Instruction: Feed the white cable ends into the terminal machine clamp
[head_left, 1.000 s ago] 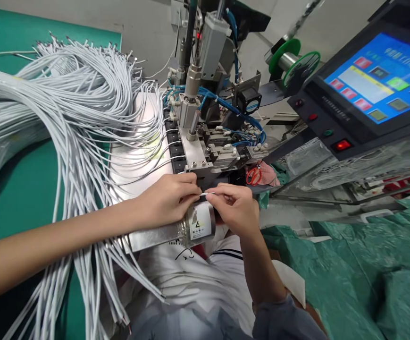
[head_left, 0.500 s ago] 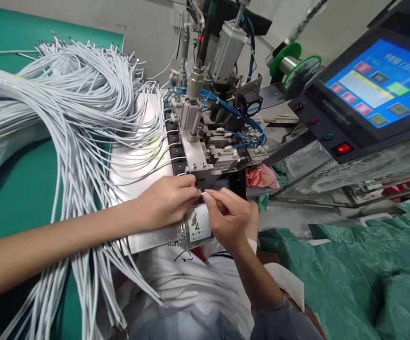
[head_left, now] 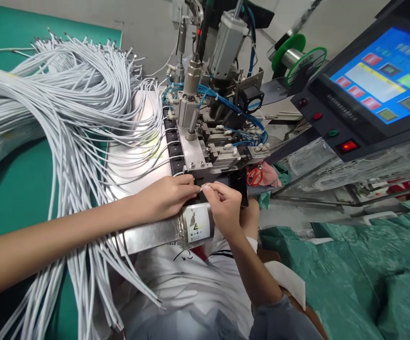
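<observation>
My left hand (head_left: pixel 171 196) pinches a white cable end just in front of the machine (head_left: pixel 195 151). Close beside it, my right hand (head_left: pixel 226 205) is closed at the cable's tip, thumb against forefinger, with the fingertips of both hands almost touching. A bit of red shows at the right fingertips; the fine wires are too small to make out. Several white cables (head_left: pixel 144 137) run over the metal plate (head_left: pixel 151 236) into the row of black holders (head_left: pixel 174 148) left of the machine. A label (head_left: pixel 197 224) lies on the plate's front corner below my hands.
A large bundle of white cables (head_left: pixel 66 108) covers the green table (head_left: pixel 10 170) at the left. To the right are a control screen (head_left: pixel 385 80), a wire spool (head_left: pixel 293 59), red scissors (head_left: pixel 254 176) by a pink cloth (head_left: pixel 268 174), and green sheeting (head_left: pixel 332 274).
My right hand has moved slightly left and up, closer to my left fingertips. The white tip that showed between the hands is now mostly covered. The view has shifted a little.
</observation>
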`<action>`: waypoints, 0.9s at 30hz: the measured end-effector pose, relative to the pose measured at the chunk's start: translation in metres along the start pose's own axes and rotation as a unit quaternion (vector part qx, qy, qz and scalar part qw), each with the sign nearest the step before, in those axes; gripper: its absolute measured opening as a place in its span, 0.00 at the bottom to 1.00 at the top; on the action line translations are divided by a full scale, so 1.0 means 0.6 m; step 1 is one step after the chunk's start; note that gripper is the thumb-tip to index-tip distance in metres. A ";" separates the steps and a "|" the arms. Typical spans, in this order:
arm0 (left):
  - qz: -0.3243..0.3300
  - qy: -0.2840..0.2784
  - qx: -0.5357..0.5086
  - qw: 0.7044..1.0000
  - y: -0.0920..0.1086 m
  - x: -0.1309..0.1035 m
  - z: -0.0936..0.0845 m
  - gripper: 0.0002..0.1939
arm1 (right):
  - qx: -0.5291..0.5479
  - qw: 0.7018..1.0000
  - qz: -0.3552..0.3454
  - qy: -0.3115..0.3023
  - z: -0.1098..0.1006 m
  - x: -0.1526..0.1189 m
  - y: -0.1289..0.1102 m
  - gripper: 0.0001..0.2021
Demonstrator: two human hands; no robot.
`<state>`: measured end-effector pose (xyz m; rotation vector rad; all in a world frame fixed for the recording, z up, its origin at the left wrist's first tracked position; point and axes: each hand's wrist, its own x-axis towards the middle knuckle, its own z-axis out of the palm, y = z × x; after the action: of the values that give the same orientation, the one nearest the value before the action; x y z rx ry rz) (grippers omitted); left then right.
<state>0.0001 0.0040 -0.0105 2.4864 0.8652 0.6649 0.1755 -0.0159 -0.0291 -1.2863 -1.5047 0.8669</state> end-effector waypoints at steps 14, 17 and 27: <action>-0.016 -0.129 0.148 0.980 -0.012 -0.001 0.006 0.16 | 0.088 0.985 0.116 -0.096 0.000 0.020 0.058 0.11; -0.009 -0.121 0.142 0.982 -0.015 -0.001 0.008 0.18 | 0.089 0.983 0.122 -0.109 -0.003 0.021 0.063 0.12; 0.020 -0.128 0.242 0.962 -0.011 0.003 0.010 0.16 | 0.093 0.981 0.110 -0.127 -0.003 0.017 0.068 0.12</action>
<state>0.0019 0.0088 -0.0183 2.9393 0.9665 0.1368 0.1897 0.0020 -0.0643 -1.2524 -1.4504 1.3262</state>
